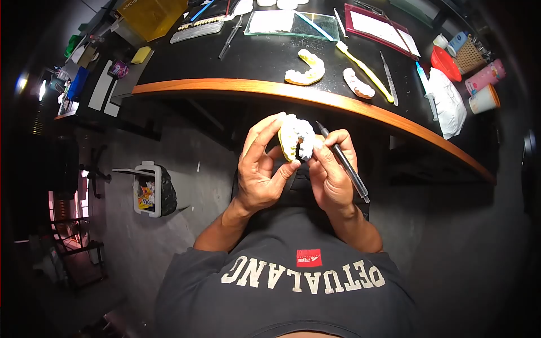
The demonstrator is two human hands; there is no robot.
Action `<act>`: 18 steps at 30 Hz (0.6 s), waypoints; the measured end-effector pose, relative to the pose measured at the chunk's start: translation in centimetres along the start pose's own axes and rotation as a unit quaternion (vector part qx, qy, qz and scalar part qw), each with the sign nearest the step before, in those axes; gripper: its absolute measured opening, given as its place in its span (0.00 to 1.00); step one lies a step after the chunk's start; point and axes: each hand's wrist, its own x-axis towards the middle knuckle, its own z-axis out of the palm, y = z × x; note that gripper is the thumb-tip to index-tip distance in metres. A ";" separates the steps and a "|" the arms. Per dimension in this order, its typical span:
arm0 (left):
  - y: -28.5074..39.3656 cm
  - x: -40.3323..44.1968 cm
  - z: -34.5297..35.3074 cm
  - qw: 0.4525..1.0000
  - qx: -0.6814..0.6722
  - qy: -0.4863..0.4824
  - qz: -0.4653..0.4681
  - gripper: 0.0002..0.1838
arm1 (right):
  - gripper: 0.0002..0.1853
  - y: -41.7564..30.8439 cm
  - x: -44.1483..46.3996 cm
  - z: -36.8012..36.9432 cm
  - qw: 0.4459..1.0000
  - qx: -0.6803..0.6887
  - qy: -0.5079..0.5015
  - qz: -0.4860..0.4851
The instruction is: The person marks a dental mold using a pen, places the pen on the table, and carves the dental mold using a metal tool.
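In front of my chest, my left hand (260, 163) grips a dental cast (296, 137), white with a yellowish edge, by its left side and bottom. Fingers and thumb curl around it. My right hand (336, 172) is closed on a black pen-like tool (350, 169), which slants from upper left to lower right. The right fingertips also touch the cast's right side. On the table edge beyond lie a yellowish horseshoe-shaped cast (313, 70) and a smaller pinkish-white cast piece (358, 84).
The black table (248, 70) has a wooden edge. A yellow toothbrush (365, 70), a scalpel-like tool (389, 79), a syringe (426, 93), a glass plate (293, 25), a red bowl (445, 63) and a white bag (448, 104) are on it. A bin (151, 169) stands on the floor, left.
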 end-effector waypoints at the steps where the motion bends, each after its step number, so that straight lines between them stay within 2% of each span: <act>1: -0.1 0.0 -0.1 1.000 0.006 -0.001 0.002 0.40 | 0.10 0.1 -0.1 -0.2 1.000 0.000 -0.002 0.002; 10: -0.7 0.3 -0.6 1.000 -0.027 0.000 0.009 0.42 | 0.10 0.3 -0.3 -1.2 0.999 -0.019 -0.043 -0.014; 18: -0.8 0.4 -0.9 0.999 -0.029 -0.005 0.018 0.42 | 0.10 0.3 -0.3 -0.8 1.000 -0.008 -0.022 -0.010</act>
